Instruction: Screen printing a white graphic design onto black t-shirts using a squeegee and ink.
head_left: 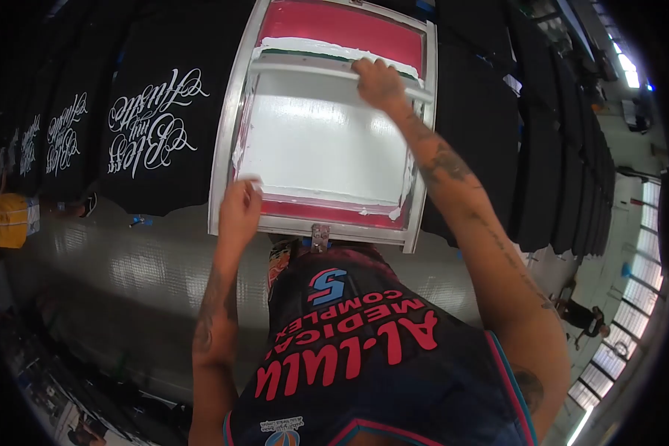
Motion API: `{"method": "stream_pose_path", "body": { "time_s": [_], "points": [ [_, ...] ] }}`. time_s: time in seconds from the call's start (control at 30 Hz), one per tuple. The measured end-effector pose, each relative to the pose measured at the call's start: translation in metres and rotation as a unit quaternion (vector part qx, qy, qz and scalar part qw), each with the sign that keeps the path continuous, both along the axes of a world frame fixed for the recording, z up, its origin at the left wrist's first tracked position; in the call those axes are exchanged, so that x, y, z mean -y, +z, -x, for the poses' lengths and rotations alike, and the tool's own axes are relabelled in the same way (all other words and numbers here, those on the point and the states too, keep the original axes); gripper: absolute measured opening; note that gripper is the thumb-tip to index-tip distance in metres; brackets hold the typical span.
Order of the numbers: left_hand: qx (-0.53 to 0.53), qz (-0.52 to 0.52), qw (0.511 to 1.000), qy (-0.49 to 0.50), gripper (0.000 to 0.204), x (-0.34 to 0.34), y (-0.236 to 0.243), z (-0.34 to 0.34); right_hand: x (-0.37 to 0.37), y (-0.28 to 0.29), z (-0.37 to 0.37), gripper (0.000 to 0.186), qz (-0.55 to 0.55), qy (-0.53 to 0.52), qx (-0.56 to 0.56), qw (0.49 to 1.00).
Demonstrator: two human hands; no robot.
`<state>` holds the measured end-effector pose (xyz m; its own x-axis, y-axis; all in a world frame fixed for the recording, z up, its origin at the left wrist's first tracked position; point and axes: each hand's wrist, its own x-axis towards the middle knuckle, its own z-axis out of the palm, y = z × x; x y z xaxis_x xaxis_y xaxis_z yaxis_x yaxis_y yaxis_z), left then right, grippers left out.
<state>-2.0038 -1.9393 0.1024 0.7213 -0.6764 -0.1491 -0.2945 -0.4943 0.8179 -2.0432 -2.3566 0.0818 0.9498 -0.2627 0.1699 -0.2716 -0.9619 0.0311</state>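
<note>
A metal-framed printing screen [229,119] lies in front of me, with white ink [320,137] spread across its middle and red areas at both ends. My right hand [380,83] is closed around the long pale handle of a squeegee [305,70], right of its middle. The squeegee lies across the far part of the screen; a strip of its green blade shows, with a thick ridge of white ink just beyond it. Beside the near left edge of the frame is my left hand [243,209]. Its fingers look bent, but motion smears them.
Black shirts with white lettering [152,123] lie in a row on the left. More black shirts [477,119] are on the right. A metal clamp [320,237] sits at the frame's near edge. Yellow cloth [6,221] shows far left, and a person [583,316] stands far right.
</note>
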Motion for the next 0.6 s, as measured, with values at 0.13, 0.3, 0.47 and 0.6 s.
{"method": "stream_pose_path", "body": {
  "time_s": [0.13,0.3,0.47,0.6],
  "points": [
    [0.362,-0.005,0.932,0.024,0.045,0.061,-0.003,-0.053,-0.113,-0.029,0.061,0.024,0.005,-0.035,0.016,0.999],
    [0.373,-0.038,0.893,-0.248,0.042,0.041,0.003,-0.085,-0.155,0.052,0.146,0.050,-0.052,-0.054,0.026,0.997],
    [0.315,0.044,0.922,-0.220,0.039,-0.002,0.033,-0.050,-0.168,0.066,0.237,0.033,-0.071,-0.184,0.040,0.980],
    [0.295,-0.018,0.928,-0.227,0.040,-0.041,0.045,-0.025,-0.208,0.058,0.266,0.032,-0.127,-0.197,0.060,0.970]
  ]
}}
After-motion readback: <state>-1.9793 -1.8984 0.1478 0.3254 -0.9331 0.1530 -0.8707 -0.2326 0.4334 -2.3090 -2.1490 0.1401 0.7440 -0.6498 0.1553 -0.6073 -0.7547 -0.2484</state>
